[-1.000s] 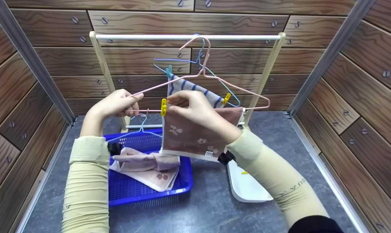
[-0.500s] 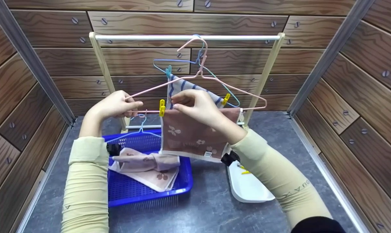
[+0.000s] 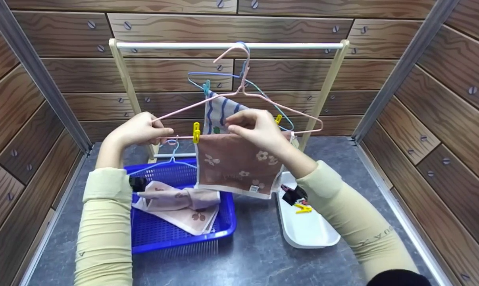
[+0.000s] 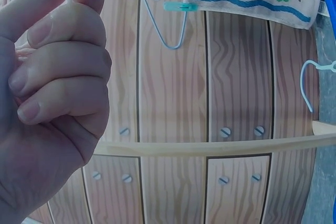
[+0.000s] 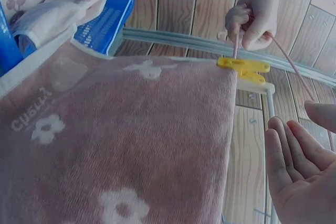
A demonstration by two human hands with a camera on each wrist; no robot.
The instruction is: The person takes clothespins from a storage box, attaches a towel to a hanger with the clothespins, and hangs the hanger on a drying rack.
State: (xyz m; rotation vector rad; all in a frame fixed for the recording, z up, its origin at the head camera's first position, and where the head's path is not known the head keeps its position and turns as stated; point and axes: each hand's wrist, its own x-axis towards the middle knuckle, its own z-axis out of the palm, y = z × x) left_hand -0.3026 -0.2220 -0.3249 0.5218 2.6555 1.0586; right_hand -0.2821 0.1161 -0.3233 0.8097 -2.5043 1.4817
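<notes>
Here, your left hand (image 3: pixel 138 129) has its fingers clamped on the pink hanger (image 3: pixel 195 106); those of your right hand (image 3: pixel 258 129) stand apart, near the brown flowered towel (image 3: pixel 235 163) draped over the hanger's bar (a yellow clothespin (image 3: pixel 196 132) grips one corner). Behind stands the clothes rack (image 3: pixel 176 45).

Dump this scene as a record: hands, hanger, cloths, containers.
left hand: grips left end of pink wire hanger
right hand: holds nothing, in front of brown flower-print cloth
brown flower-print cloth: hangs from hanger's bottom bar
yellow plastic clip: on that cloth's upper left corner
blue plastic basket: holds pale pink cherry-print cloth
white plastic tray: holds another yellow clip; partly hidden
white rack rail: carries blue wire hanger with blue-striped cloth
</notes>
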